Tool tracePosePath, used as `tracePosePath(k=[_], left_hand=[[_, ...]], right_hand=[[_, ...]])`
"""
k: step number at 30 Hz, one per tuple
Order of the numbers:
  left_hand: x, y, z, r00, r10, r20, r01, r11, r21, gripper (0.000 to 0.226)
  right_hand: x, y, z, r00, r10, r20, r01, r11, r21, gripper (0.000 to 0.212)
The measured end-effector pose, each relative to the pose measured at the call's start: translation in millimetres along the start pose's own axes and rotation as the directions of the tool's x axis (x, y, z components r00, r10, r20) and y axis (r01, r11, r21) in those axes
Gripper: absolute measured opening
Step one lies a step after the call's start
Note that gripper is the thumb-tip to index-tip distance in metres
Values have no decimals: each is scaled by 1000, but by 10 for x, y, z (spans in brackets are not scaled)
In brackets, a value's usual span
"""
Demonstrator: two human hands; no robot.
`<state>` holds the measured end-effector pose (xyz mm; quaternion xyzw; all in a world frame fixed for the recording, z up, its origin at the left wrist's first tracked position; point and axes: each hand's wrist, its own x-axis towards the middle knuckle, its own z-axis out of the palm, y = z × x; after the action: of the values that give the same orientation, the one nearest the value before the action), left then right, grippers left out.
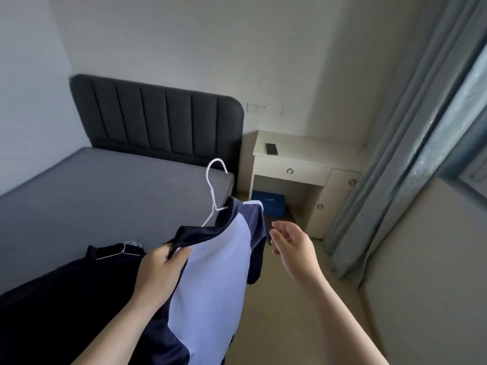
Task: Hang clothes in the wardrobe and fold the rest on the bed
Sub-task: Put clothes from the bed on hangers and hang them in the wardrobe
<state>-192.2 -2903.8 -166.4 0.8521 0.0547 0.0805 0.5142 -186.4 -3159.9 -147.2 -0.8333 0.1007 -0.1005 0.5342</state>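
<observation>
A navy and white shirt [213, 280] hangs on a white wire hanger [212, 185] held up over the bed's edge. My left hand [160, 272] grips the shirt's navy collar and shoulder, with the hanger inside. My right hand [292, 245] hovers just right of the shirt with relaxed fingers, holding nothing. A dark garment [66, 285] lies on the grey bed [92, 191] at lower left, with another white hanger [126, 248] at its neck. No wardrobe is in view.
A dark padded headboard [158, 117] backs the bed. Right of it stands a cream bedside desk [305, 164] with a black phone [271, 149] on top and a blue box [271, 204] underneath. Grey curtains [395, 154] hang at the right. Beige floor [290, 299] runs between bed and wall.
</observation>
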Motion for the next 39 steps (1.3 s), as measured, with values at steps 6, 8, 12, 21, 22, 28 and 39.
tracePosePath(k=[6,8,12,21,22,28,39], left_hand=[[564,-114,-12,991,-77,-108,71,996,-57,48],[762,-118,10,982,-100,-160,93,994,-49,50],[1139,-168,110,945,-161,-284,160,987,-26,48],[1431,-311,145,754,-320,-573,299,945,-135,46],[1438,-344,117,732,-331,-595,314,940,-137,45],[1515,-696,-169,589,-376,-715,416,900,-130,49],[1410,-1298,-768,278,-505,-817,531,790,-307,49]], right_hand=[[748,-97,465,991,-37,125,35,999,15,26],[1036,-114,584,983,-65,169,63,998,18,28],[1684,-142,805,956,-129,263,136,991,-8,33],[2758,-397,1515,809,-217,546,243,970,26,36],[2804,-421,1619,792,-219,569,245,969,32,34],[2914,-607,2407,672,-242,700,265,961,79,30],[2828,-840,3831,485,-234,842,300,950,91,20]])
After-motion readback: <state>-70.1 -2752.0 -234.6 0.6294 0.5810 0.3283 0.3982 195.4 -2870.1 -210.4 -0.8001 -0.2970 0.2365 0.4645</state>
